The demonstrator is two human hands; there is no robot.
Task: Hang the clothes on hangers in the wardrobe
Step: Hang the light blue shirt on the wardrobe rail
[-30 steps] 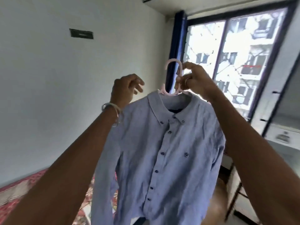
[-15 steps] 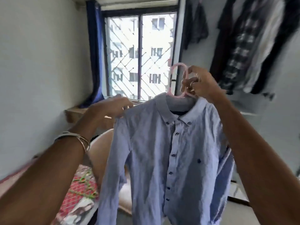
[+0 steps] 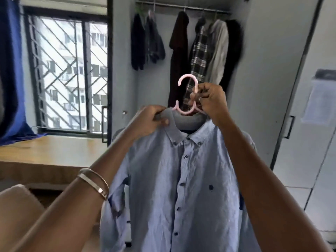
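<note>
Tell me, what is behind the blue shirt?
Behind the blue shirt stands the open wardrobe, with dark clothes hanging on its rail. Its lower part is covered by the shirt.

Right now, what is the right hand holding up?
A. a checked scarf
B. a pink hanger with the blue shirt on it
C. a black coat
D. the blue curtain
B: the right hand grips the neck of the pink hanger, and the blue shirt hangs from it, while the left hand pinches the shirt's collar.
</note>
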